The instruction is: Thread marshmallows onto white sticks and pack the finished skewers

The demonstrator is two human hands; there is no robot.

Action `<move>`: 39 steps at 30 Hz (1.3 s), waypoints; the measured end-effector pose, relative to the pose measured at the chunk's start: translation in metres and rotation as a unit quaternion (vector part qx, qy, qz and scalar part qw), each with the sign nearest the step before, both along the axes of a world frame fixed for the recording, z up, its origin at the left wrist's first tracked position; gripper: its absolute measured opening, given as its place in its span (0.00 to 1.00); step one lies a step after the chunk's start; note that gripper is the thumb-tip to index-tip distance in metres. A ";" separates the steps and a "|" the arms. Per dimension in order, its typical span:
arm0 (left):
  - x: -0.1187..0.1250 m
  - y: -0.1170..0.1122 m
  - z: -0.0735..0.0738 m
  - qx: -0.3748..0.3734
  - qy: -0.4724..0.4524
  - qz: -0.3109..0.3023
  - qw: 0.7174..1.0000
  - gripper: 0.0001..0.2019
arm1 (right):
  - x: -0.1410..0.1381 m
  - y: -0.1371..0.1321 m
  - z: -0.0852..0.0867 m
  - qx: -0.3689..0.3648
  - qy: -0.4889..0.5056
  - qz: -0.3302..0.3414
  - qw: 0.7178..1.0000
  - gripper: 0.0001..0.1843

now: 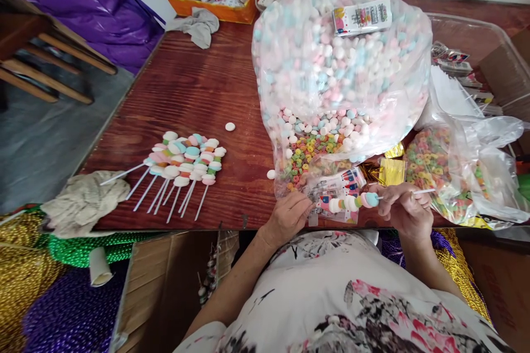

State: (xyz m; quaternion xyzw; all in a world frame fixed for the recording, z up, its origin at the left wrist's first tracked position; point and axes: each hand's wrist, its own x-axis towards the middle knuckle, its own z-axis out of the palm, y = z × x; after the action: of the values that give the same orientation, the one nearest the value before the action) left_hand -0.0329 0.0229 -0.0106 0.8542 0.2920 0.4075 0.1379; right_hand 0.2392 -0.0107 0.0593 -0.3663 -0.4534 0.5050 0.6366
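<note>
One candy stick between two hands

Holds the candy stick [351, 202] roughly level at the near edge of the table [199, 83], bare end toward the right. Grips that end in the right hand [408, 210], thumb and fingers closed on the white shaft, probably to spare the threaded candies from handling. Bends the fingers of the left hand [290, 214] together at the left end of the candy row, beside the printed packet [350, 179]; cannot tell whether pinching candy or plastic.

Faces the large bag [339, 66] just beyond, apparently opened toward the near side, presumably for short reaches to the ring candies [306, 154] inside. Set well apart on the left: a pile of threaded sticks [186, 160], bare ends mostly toward the near edge, likely for easy lifting and to leave elbow room. Close to the right hand, perhaps for convenience: gold strips [392, 172] and a smaller bag [430, 154] of more rings. Lying loose near the pile: a white candy [230, 127].
</note>
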 end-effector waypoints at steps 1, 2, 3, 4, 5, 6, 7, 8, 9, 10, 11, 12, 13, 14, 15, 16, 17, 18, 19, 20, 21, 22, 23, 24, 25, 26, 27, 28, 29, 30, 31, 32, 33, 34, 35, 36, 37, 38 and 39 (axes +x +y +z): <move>-0.001 0.001 -0.001 0.007 0.006 -0.019 1.000 0.06 | 0.001 0.001 0.000 0.007 0.003 0.014 1.000 0.14; -0.001 0.002 -0.001 0.012 0.012 -0.036 0.999 0.06 | 0.002 0.002 -0.001 0.014 0.006 0.027 1.000 0.14; -0.002 0.003 -0.001 0.013 0.018 -0.049 0.999 0.07 | 0.004 0.004 -0.001 0.021 0.005 0.037 0.999 0.14; -0.002 0.004 0.000 0.012 0.023 -0.059 0.998 0.08 | 0.006 0.005 -0.001 0.026 0.000 0.044 0.999 0.14; -0.002 0.005 0.000 0.011 0.026 -0.067 0.997 0.09 | 0.007 0.007 -0.001 0.029 -0.010 0.047 0.998 0.14; -0.002 0.006 0.001 0.011 0.026 -0.074 0.997 0.10 | 0.009 0.008 -0.001 0.032 -0.023 0.050 0.998 0.14; -0.002 0.006 0.001 0.014 0.023 -0.079 0.996 0.11 | 0.010 0.009 0.000 0.034 -0.037 0.055 0.997 0.14; -0.003 0.007 0.001 0.018 0.018 -0.082 0.996 0.12 | 0.011 0.010 0.000 0.036 -0.047 0.065 0.996 0.15; -0.003 0.007 0.000 0.020 0.012 -0.081 0.996 0.12 | 0.011 0.010 0.001 0.037 -0.050 0.077 0.995 0.15; -0.003 0.007 -0.001 0.020 0.004 -0.078 0.997 0.13 | 0.011 0.011 0.001 0.033 -0.045 0.088 0.995 0.15; -0.004 0.006 -0.002 0.018 -0.005 -0.074 0.997 0.13 | 0.011 0.011 0.001 0.022 -0.035 0.093 0.995 0.15; -0.004 0.006 -0.004 0.014 -0.015 -0.068 0.997 0.14 | 0.010 0.012 0.001 0.006 -0.023 0.093 0.995 0.15; -0.004 0.005 -0.005 0.009 -0.024 -0.063 0.998 0.14 | 0.010 0.013 0.001 -0.015 -0.012 0.089 0.996 0.15; -0.004 0.004 -0.007 0.004 -0.031 -0.059 0.998 0.15 | 0.010 0.013 0.000 -0.036 -0.003 0.081 0.996 0.16; -0.003 0.004 -0.008 0.000 -0.035 -0.057 0.998 0.15 | 0.010 0.014 -0.001 -0.054 0.006 0.073 0.996 0.16; -0.003 0.003 -0.009 -0.002 -0.036 -0.056 0.998 0.15 | 0.010 0.014 -0.003 -0.065 0.014 0.065 0.996 0.16; -0.002 0.003 -0.009 -0.002 -0.035 -0.054 0.998 0.16 | 0.010 0.015 -0.004 -0.071 0.022 0.054 0.996 0.16; -0.002 0.003 -0.009 -0.002 -0.033 -0.053 0.998 0.15 | 0.010 0.015 -0.005 -0.071 0.031 0.043 0.996 0.16; -0.001 0.003 -0.009 0.000 -0.030 -0.052 0.998 0.15 | 0.010 0.015 -0.006 -0.067 0.040 0.032 0.996 0.16; 0.000 0.003 -0.008 0.002 -0.026 -0.050 0.998 0.14 | 0.010 0.015 -0.007 -0.062 0.046 0.028 0.997 0.16; 0.001 0.003 -0.008 0.004 -0.022 -0.048 0.999 0.13 | 0.010 0.015 -0.008 -0.057 0.049 0.029 0.997 0.16; 0.002 0.003 -0.007 0.005 -0.018 -0.045 0.999 0.12 | 0.009 0.014 -0.008 -0.053 0.050 0.034 0.997 0.16; 0.003 0.003 -0.006 0.005 -0.013 -0.041 0.999 0.11 | 0.007 0.014 -0.009 -0.051 0.051 0.040 0.997 0.16; 0.004 0.003 -0.005 0.005 -0.008 -0.036 0.999 0.09 | 0.006 0.013 -0.009 -0.051 0.051 0.044 0.996 0.16; 0.005 0.003 -0.004 0.005 -0.004 -0.030 1.000 0.08 | 0.004 0.013 -0.009 -0.051 0.050 0.043 0.997 0.15; 0.005 0.003 -0.003 0.004 -0.002 -0.026 1.000 0.08 | 0.002 0.013 -0.009 -0.051 0.049 0.037 0.997 0.15; 0.006 0.003 -0.003 0.004 -0.001 -0.026 1.000 0.07 | 0.000 0.012 -0.009 -0.049 0.048 0.029 0.997 0.15; 0.006 0.003 -0.003 0.004 -0.001 -0.027 1.000 0.08 | -0.002 0.012 -0.009 -0.049 0.047 0.022 0.997 0.14; 0.006 0.003 -0.002 0.006 -0.002 -0.033 0.999 0.08 | -0.003 0.012 -0.008 -0.048 0.045 0.017 0.998 0.14; 0.005 0.003 -0.002 0.007 -0.005 -0.039 0.999 0.09 | -0.004 0.012 -0.008 -0.048 0.044 0.014 0.998 0.14; 0.004 0.003 -0.002 0.008 -0.008 -0.045 0.999 0.10 | -0.004 0.013 -0.008 -0.049 0.044 0.012 0.998 0.14; 0.003 0.003 -0.002 0.006 -0.012 -0.049 0.999 0.11 | -0.004 0.014 -0.007 -0.054 0.044 0.010 0.998 0.14; 0.002 0.003 -0.003 0.003 -0.018 -0.051 0.999 0.11 | -0.003 0.015 -0.007 -0.063 0.045 0.007 0.997 0.14; 0.001 0.002 -0.003 -0.002 -0.025 -0.053 0.998 0.11 | -0.002 0.016 -0.007 -0.076 0.047 0.001 0.996 0.14; 0.000 0.002 -0.003 -0.009 -0.031 -0.054 0.998 0.11 | -0.001 0.018 -0.007 -0.094 0.047 -0.006 0.994 0.15; -0.001 0.002 -0.003 -0.014 -0.035 -0.055 0.998 0.11 | 0.000 0.019 -0.007 -0.113 0.047 -0.015 0.992 0.15; -0.002 0.001 -0.003 -0.016 -0.038 -0.055 0.998 0.11 | 0.001 0.021 -0.008 -0.131 0.047 -0.024 0.990 0.15; -0.003 0.001 -0.004 -0.016 -0.037 -0.056 0.998 0.11 | 0.002 0.022 -0.009 -0.145 0.046 -0.031 0.988 0.15; -0.004 0.000 -0.004 -0.015 -0.033 -0.056 0.998 0.10 | 0.002 0.022 -0.010 -0.153 0.046 -0.038 0.986 0.15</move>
State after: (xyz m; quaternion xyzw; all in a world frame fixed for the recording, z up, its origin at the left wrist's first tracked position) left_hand -0.0367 0.0231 -0.0145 0.8533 0.2451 0.4225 0.1823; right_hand 0.2415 0.0116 0.0497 -0.4529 -0.3272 0.5602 0.6116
